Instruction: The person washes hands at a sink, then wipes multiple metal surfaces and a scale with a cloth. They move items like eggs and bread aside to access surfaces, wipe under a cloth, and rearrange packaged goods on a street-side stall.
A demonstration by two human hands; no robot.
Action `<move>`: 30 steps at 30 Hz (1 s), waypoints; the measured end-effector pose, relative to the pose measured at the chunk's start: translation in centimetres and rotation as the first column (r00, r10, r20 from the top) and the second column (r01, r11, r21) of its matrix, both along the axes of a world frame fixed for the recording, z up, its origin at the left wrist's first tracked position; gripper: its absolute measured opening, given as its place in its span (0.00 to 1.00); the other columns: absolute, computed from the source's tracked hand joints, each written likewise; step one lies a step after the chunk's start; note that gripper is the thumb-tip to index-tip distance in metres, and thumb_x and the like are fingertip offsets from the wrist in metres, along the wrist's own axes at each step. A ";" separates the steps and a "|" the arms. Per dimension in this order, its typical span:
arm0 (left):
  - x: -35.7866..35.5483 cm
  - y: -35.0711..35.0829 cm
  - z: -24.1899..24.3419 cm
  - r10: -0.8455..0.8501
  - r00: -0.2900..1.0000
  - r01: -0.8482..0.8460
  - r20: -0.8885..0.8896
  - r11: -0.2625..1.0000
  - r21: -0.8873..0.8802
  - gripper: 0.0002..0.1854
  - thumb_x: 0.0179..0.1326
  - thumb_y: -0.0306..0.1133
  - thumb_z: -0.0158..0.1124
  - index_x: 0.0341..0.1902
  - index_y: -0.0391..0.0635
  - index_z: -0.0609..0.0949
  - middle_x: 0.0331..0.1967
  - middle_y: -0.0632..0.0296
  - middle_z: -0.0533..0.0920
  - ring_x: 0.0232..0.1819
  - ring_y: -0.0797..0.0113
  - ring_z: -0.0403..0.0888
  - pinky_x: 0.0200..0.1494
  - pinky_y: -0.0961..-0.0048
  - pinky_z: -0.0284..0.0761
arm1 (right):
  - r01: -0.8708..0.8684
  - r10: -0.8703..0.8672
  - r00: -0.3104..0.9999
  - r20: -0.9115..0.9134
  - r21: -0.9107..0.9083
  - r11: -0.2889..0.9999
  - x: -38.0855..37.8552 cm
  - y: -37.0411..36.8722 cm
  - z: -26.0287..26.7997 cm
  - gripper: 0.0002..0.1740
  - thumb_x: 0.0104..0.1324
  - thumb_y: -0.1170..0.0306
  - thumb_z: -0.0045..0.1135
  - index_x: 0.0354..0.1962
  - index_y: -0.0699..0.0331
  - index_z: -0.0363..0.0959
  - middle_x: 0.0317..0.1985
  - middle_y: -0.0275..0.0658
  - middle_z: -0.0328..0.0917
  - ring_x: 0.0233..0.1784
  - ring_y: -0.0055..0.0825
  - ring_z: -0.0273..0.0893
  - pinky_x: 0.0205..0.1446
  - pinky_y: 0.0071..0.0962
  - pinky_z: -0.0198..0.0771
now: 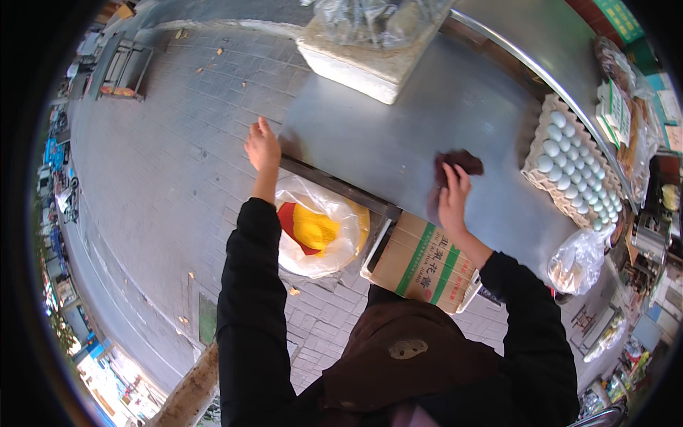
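Note:
My right hand (454, 202) grips a dark maroon cloth (465, 161) over the sheet-metal tabletop (368, 144). The cloth is bunched under my fingertips. My left hand (263, 147) is held out beside the table's left corner, with nothing seen in it and the fingers loosely bent and a little apart. Whether it touches the table edge is hard to tell. Below the table's near edge, a clear plastic bag (341, 256) is spread around yellow grain or meal (315, 229) with a red piece at its side.
A foam box (347, 72) topped with plastic bags (384, 24) stands at the table's far side. To the right lie a carton tray of pale eggs (568, 160) and a knotted plastic bag (576, 264). A printed cardboard box (421, 261) sits right before my body. Paved ground (176, 133) stretches left.

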State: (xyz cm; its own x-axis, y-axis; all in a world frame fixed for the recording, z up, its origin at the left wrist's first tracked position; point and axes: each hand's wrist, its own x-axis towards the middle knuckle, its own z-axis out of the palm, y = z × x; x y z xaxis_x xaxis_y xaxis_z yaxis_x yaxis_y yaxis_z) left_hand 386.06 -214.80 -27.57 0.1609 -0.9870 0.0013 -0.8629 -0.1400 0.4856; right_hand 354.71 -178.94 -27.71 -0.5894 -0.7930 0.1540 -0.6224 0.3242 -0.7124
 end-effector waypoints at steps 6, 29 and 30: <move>-0.6 0.8 0.8 0.034 0.999 -0.035 -0.034 0.999 -0.025 0.30 0.78 0.62 0.43 0.59 0.51 0.81 0.53 0.53 0.84 0.61 0.44 0.76 0.63 0.50 0.72 | -0.443 0.469 0.879 0.089 -0.214 0.871 11.0 -18.9 -1.4 0.44 0.56 0.90 0.55 0.70 0.53 0.69 0.69 0.45 0.64 0.71 0.50 0.62 0.77 0.46 0.55; 1.2 -0.6 -2.2 -0.131 0.991 0.134 0.029 0.958 -0.252 0.27 0.78 0.55 0.50 0.66 0.49 0.76 0.61 0.45 0.79 0.59 0.41 0.77 0.62 0.47 0.73 | 0.386 -0.265 0.828 -0.494 0.158 0.909 -18.9 -9.8 0.9 0.27 0.71 0.69 0.54 0.67 0.54 0.72 0.68 0.49 0.71 0.74 0.50 0.62 0.77 0.49 0.55; 1.7 -1.2 -2.7 -0.094 0.995 0.088 -0.023 0.977 -0.192 0.24 0.77 0.51 0.52 0.66 0.49 0.75 0.61 0.46 0.78 0.59 0.42 0.78 0.60 0.48 0.75 | 0.383 -0.276 0.781 -0.560 0.081 0.920 -18.0 -11.0 -0.4 0.28 0.69 0.64 0.55 0.67 0.51 0.74 0.68 0.45 0.72 0.73 0.47 0.64 0.75 0.48 0.58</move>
State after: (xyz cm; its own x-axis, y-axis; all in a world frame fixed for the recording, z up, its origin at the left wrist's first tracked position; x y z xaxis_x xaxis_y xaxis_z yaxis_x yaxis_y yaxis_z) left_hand 387.75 -216.00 -30.26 0.0732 -0.9797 0.1869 -0.8516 0.0361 0.5229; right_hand 336.69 -189.92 -28.07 -0.6881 -0.6099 0.3931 -0.7134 0.6676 -0.2129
